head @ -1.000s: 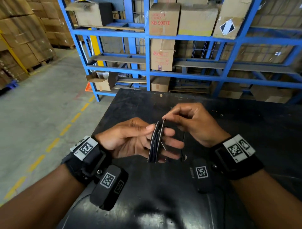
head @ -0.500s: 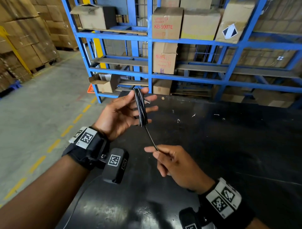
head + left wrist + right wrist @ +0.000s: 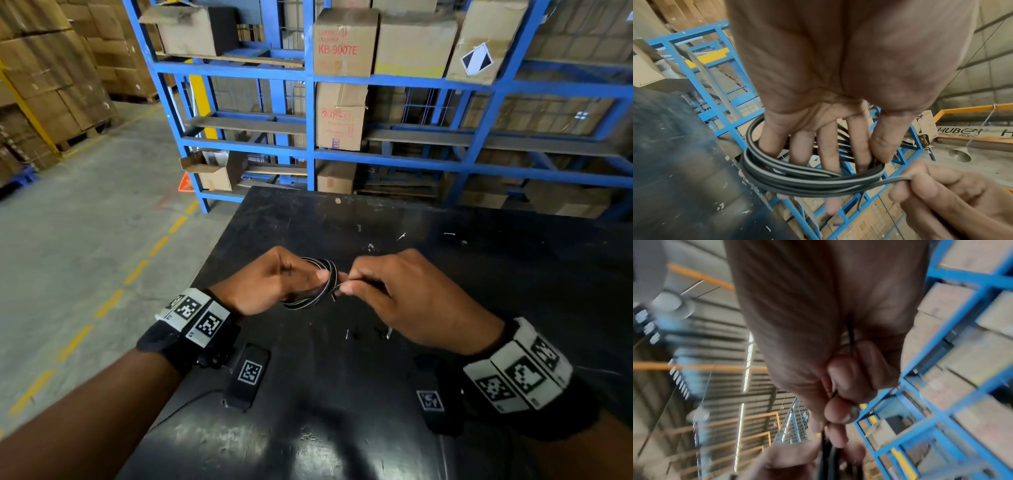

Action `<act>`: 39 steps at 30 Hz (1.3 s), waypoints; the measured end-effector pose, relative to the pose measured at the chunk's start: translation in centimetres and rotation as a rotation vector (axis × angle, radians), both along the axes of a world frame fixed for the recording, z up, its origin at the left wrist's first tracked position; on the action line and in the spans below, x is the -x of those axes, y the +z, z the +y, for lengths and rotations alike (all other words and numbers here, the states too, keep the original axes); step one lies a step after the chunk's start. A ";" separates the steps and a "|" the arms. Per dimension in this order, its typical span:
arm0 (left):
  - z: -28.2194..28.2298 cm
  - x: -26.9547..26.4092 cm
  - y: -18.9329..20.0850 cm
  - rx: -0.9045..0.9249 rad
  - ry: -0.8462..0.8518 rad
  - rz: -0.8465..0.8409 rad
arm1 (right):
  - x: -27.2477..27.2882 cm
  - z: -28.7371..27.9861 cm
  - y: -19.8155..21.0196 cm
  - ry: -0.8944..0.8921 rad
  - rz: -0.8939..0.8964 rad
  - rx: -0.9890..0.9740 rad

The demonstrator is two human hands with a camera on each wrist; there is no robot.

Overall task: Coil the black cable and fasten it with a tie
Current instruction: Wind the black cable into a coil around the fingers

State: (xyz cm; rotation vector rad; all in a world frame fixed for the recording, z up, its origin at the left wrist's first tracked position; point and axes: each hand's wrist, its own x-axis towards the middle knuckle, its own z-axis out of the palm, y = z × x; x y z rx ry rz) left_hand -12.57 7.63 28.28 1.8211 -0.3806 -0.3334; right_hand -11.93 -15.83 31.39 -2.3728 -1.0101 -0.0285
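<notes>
The black cable, flat with a pale stripe, is wound into a small coil around the fingers of my left hand. That hand's thumb presses the loops at one side. My right hand is right beside the coil and pinches the cable's free tail between thumb and fingertips. In the blurred right wrist view a thin black strand runs through the curled right fingers; whether it is the tail or a tie I cannot tell. Both hands hover just above the black table.
Small white scraps lie on the table beyond and below the hands. The table's left edge drops to a concrete floor with a yellow dashed line. A blue rack with cardboard boxes stands behind the far edge.
Half a second ago my left hand held the coil up high and my right hand pulled the tail low toward me. Now both hands meet at the coil, lower over the table.
</notes>
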 end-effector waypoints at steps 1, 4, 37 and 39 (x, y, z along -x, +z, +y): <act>-0.1 0.1 -0.1 -0.010 -0.026 0.014 | -0.3 -0.1 0.0 0.004 -0.066 0.040; -0.2 0.5 -0.7 0.034 -0.072 0.086 | -1.2 -0.3 -0.5 0.040 -0.206 0.081; -0.7 1.3 -2.9 1.005 -0.042 0.511 | 2.2 3.1 -8.6 0.031 0.598 -0.770; -0.9 1.4 -3.4 0.966 -0.009 0.478 | 1.9 3.3 -9.1 -0.059 0.509 -0.810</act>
